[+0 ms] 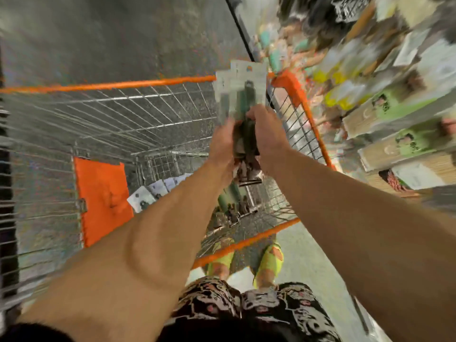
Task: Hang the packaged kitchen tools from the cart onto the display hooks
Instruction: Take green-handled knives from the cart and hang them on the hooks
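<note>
A person's left hand (223,141) and right hand (267,134) grip a bunch of packaged kitchen tools (240,95) above an orange-rimmed wire cart (148,83) holding more packages (158,191).

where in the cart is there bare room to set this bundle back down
The cart floor looks bare at the far end, between the far wire wall and the orange flap. It is crowded at the near right corner, where packaged tools lie below both hands. Blur hides finer detail.
</note>
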Demonstrator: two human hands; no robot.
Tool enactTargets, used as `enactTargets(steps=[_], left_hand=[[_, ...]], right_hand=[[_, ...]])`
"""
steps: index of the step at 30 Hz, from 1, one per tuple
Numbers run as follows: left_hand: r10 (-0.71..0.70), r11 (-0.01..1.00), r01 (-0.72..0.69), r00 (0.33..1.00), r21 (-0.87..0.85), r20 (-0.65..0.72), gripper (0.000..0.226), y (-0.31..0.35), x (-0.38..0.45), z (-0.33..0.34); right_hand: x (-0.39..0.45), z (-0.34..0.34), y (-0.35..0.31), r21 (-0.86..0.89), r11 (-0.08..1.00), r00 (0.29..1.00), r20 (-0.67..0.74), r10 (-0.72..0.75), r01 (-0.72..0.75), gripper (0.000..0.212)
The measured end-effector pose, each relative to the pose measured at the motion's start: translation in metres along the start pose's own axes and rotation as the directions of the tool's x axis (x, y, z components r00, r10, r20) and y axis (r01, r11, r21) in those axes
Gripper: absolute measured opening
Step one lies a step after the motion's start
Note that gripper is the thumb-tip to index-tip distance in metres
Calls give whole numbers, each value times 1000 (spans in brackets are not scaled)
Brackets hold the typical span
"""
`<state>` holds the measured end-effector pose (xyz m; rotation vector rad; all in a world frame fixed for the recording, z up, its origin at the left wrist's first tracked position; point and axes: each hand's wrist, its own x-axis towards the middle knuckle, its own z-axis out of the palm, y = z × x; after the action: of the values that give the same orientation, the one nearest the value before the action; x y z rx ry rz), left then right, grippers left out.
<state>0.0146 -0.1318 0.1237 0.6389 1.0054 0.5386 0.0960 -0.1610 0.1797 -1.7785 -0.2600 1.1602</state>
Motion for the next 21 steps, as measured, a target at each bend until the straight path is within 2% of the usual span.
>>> enactTargets(steps=[1,3,4,6,8,11,13,15,17,19,21], left_hand=[[20,1000,-19,999,-21,36,57,10,-9,7],[93,994,-85,987,-66,132,67,29,-30,21],[137,989,-126,976,-76,172,65,37,-42,29],[201,979,-183,941,-91,274,63,46,-61,51],[206,978,-181,916,-104,343,66,51,-83,77],[210,977,-183,896,-106,392,71,63,-114,127],[245,969,-228,871,-92,425,73,68,-132,165],[258,966,-231,839,-114,479,72,75,-153,208],[242,970,-193,813,-146,529,65,79,-174,252],[191,982,-138,765,-133,615,67,79,-200,293],[154,988,-108,725,-110,671,69,78,-225,329]], right_hand=[[-9,-4,-12,41,998,999,2,-38,38,31],[-37,-13,-38,105,983,987,33,-154,150,14],[-47,-20,-48,152,969,979,37,-201,194,10],[-72,-39,-62,214,937,960,-3,-281,275,13],[-95,-59,-75,256,907,943,-88,-322,334,13],[-131,-99,-96,273,885,923,-183,-338,378,20],[-153,-130,-113,281,847,885,-260,-385,451,23],[-175,-165,-130,218,816,816,-384,-433,536,34],[-202,-199,-147,84,786,710,-495,-501,613,36],[-228,-237,-161,-36,751,608,-562,-560,659,32],[-256,-272,-172,-75,713,544,-593,-594,697,18]])
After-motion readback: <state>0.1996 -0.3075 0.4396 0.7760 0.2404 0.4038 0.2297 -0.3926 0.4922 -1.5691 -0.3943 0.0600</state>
